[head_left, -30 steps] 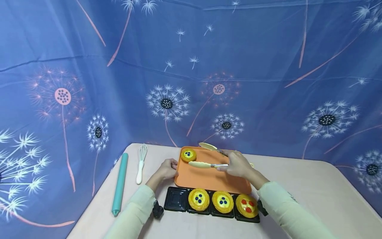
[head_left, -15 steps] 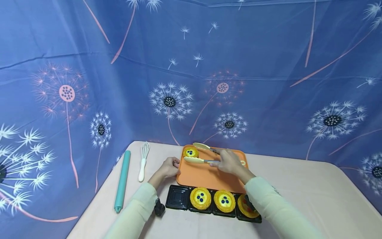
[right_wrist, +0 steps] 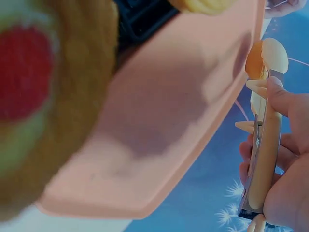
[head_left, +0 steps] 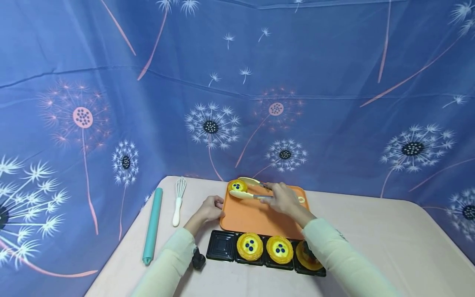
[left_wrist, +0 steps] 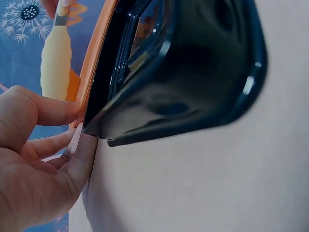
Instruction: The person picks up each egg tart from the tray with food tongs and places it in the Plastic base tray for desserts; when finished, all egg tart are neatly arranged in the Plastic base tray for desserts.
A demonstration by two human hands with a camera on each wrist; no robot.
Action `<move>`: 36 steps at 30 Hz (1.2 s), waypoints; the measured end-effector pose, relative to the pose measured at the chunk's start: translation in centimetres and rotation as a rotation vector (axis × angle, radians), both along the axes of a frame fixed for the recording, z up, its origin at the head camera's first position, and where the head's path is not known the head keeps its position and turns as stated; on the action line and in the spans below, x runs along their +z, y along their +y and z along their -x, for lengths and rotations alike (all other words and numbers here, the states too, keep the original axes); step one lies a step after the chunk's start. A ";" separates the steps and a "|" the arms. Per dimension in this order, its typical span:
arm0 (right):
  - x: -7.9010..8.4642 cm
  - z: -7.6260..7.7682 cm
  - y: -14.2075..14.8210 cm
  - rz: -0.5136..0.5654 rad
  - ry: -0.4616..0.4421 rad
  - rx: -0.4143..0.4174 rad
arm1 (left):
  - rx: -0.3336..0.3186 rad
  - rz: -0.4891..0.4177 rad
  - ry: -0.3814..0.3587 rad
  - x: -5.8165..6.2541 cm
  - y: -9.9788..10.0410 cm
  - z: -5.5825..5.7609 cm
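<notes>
My right hand (head_left: 285,200) grips a pair of tongs (head_left: 242,194) with cream tips and metal arms. The spread tips reach left, one on either side of a small egg tart (head_left: 236,186) topped with blue berries. That tart sits in the back left corner of an orange tray (head_left: 256,218). At the tray's left edge, my left hand (head_left: 210,209) pinches the rim; the left wrist view shows the thumb (left_wrist: 58,112) on one side and fingers on the other. In the right wrist view the tongs' handle (right_wrist: 268,159) lies within the curled fingers.
A row of black square boxes runs along the tray's front; the leftmost box (head_left: 221,246) holds nothing. Two boxes carry blueberry tarts (head_left: 250,246), and the rightmost tart (head_left: 306,256) is partly under my right sleeve. Left lie a white whisk (head_left: 178,202) and a teal rolling pin (head_left: 152,226).
My right hand has moved left with the tongs, bringing their tips from beside the tart to both sides of it. The left hand stays at the tray's edge. The head view shifts slightly.
</notes>
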State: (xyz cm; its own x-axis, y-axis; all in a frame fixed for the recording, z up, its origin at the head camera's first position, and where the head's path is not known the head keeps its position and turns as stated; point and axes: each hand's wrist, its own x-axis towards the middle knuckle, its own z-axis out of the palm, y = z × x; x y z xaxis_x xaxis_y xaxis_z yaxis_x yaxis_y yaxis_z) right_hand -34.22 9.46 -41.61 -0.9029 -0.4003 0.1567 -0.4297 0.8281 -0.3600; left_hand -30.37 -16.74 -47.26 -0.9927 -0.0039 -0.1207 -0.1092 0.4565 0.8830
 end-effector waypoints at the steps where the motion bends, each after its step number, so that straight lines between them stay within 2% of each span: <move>1: 0.2 0.0 0.1 -0.004 0.009 0.001 | -0.006 0.002 0.006 0.1 0.0 -0.1; 7: 1.7 -0.3 0.6 -0.053 0.053 0.000 | -0.010 -0.014 0.001 0.1 0.1 -0.2; 13: 3.5 -1.6 1.4 -0.040 0.089 0.001 | -0.014 0.002 0.004 -0.2 0.3 0.1; 22: 5.2 -5.2 2.7 -0.026 0.169 0.089 | -0.002 0.014 0.012 -0.2 0.2 -0.1; 29: 5.4 -8.0 3.7 -0.009 0.230 0.179 | -0.019 0.010 0.005 -0.2 0.0 -0.1; 36: 5.4 -10.6 4.0 0.009 0.227 0.231 | -0.027 -0.035 0.002 -0.3 -0.1 0.1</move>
State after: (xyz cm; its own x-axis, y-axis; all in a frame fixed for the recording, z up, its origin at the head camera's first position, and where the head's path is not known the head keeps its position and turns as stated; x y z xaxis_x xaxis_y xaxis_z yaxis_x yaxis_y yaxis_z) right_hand -23.66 13.43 -36.24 -0.7298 -0.5883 0.3483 -0.6761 0.6966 -0.2401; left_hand -30.43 -16.88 -47.61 -0.9926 0.0267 -0.1181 -0.0954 0.4283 0.8986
